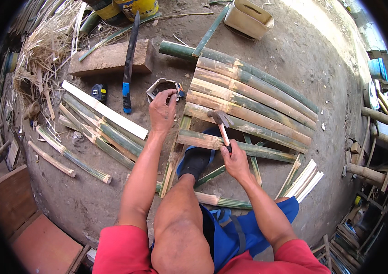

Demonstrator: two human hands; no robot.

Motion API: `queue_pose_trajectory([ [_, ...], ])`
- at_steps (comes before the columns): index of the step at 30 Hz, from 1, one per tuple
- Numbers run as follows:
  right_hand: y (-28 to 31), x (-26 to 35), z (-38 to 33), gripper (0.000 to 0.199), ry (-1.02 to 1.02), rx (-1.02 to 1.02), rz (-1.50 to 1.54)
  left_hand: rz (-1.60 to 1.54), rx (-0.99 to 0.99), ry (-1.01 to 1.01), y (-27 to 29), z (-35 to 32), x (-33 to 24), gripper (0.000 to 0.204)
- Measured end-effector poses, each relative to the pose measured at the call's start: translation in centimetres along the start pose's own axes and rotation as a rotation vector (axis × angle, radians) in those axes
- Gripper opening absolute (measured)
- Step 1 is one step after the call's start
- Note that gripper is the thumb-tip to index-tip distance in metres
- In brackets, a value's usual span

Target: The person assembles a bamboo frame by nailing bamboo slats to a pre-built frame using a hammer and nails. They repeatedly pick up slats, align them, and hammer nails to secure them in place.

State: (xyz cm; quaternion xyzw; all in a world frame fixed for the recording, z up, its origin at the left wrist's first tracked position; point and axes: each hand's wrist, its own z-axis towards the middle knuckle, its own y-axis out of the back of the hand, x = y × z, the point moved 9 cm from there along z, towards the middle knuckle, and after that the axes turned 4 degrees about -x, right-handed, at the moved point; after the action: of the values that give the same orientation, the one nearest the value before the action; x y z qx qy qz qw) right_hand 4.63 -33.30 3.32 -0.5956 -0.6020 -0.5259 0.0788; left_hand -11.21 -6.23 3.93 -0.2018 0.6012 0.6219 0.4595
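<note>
My right hand (pixel 237 160) is wrapped round the handle of a claw hammer (pixel 224 129), whose metal head lies over the near slats of a bamboo frame (pixel 253 101). Split bamboo slats, green and tan, lie side by side across its rails, with a wider gap before the nearest slat (pixel 198 139). Above the frame's left edge, my left hand (pixel 162 111) has its fingertips pinched together; anything between them is too small to make out. Just beyond it sits a small whitish cut-open container (pixel 157 86) with a blue-and-orange item at its rim. My foot (pixel 194 160) rests within the frame.
On the left lie bamboo strips (pixel 107 134), a tape measure (pixel 99 92) and a long black tool with a blue grip (pixel 126 93), leaning on a wooden block (pixel 105 61). Pale split pieces (pixel 304 180) lie right of the frame. A beige container (pixel 248 19) stands at the back.
</note>
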Motion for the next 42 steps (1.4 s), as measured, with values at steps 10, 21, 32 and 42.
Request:
queue_pose_trajectory([
  [10,-0.2,-0.1,0.0,0.027,0.014,-0.020,0.015,0.885,0.588,0.040,-4.7,3.8,7.2,0.021],
  [21,-0.3,-0.3,0.1,0.026,-0.001,-0.008,-0.009,0.939,0.577,-0.032,-5.0,3.7,8.4,0.021],
  [32,-0.4,-1.0,0.4,0.028,-0.024,0.024,-0.005,0.421,0.243,-0.116,-0.9,2.7,3.4,0.015],
  [42,-0.5,-0.9,0.5,0.030,-0.029,0.042,-0.026,-0.244,0.033,0.343,-0.6,-5.1,2.6,0.025],
])
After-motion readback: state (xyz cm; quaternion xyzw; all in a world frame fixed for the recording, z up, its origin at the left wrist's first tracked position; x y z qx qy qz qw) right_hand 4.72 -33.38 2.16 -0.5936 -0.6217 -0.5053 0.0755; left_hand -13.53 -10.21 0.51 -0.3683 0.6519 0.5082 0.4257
